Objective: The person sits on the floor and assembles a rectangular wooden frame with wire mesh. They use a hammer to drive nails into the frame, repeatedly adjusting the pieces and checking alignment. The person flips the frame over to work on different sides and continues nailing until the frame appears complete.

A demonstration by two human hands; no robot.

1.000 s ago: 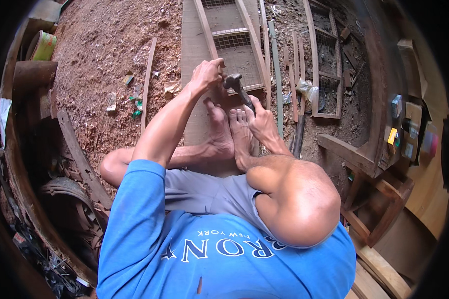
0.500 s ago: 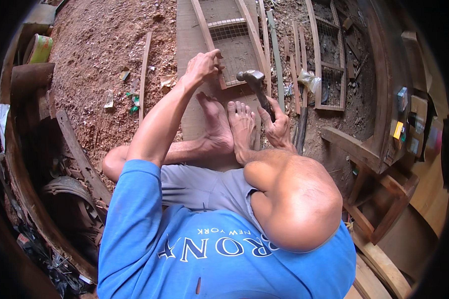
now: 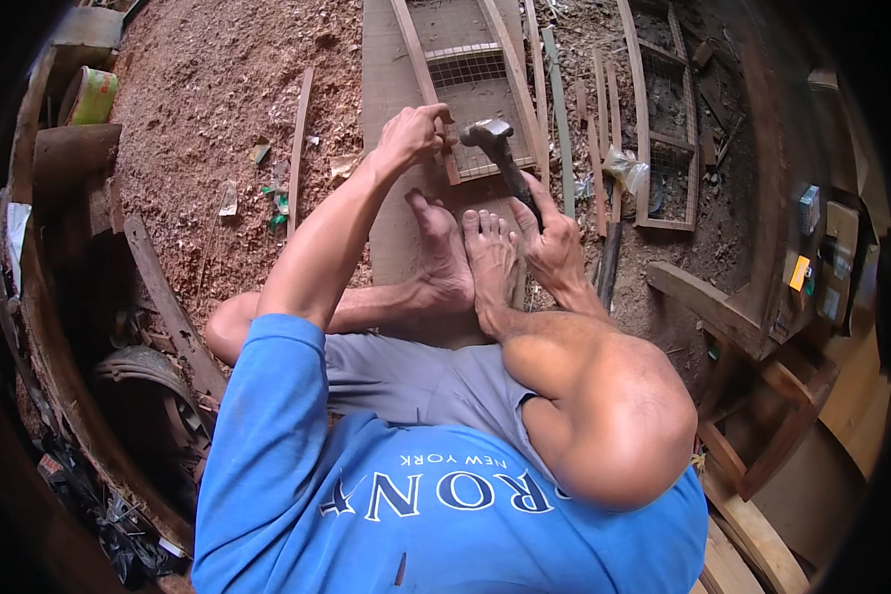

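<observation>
My right hand (image 3: 554, 243) is wrapped round the dark handle of a hammer (image 3: 508, 163). The hammer's metal head is close to the near end of a wooden frame with wire mesh (image 3: 442, 139). At that frame's near left corner, my left hand (image 3: 414, 137) is closed with its fingertips pinched against the wood. Whatever is in the pinch is too small or hidden to name. The frame lies on a flat brown board (image 3: 391, 233), and my bare feet (image 3: 490, 252) rest at its near end.
Wood shavings (image 3: 208, 119) cover the ground to the left, with a thin wooden strip (image 3: 300, 148) on them. On the right lie a second mesh frame (image 3: 643, 129), several loose strips and a clear plastic bag (image 3: 626, 170). A wooden stand (image 3: 708, 302) is farther right.
The hammer head has moved up and left, closer to my left hand. My left hand keeps its place at the frame's corner. The whole view has shifted slightly.
</observation>
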